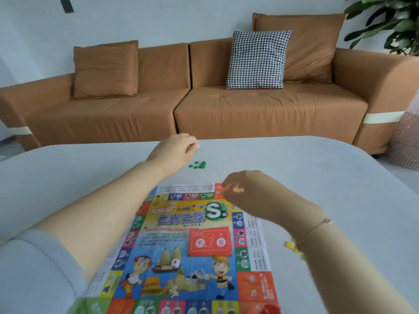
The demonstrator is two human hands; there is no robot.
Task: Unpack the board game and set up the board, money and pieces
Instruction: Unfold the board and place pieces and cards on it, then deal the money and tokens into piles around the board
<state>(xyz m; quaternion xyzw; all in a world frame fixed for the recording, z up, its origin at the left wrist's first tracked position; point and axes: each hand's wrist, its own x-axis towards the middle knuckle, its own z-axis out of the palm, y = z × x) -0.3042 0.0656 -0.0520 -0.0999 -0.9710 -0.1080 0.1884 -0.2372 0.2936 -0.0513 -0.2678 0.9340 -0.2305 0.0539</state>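
Note:
The colourful game board (181,245) lies unfolded on the white table (317,177). A small pile of green pieces (198,165) sits on the table just beyond the board's far edge. My left hand (176,150) hovers just above and left of that pile with its fingers curled; motion blur hides whether it holds anything. My right hand (247,191) is over the board's far right corner and pinches small orange-yellow pieces (237,189) in its fingertips. Yellow pieces (291,245) lie on the table under my right wrist. Red pieces (269,310) show at the board's near right corner.
A brown sofa (204,105) with a checked cushion (257,60) stands behind the table. A plant (390,21) and a pink perforated bin (405,143) are at the right. The table's far edge runs just beyond my left hand.

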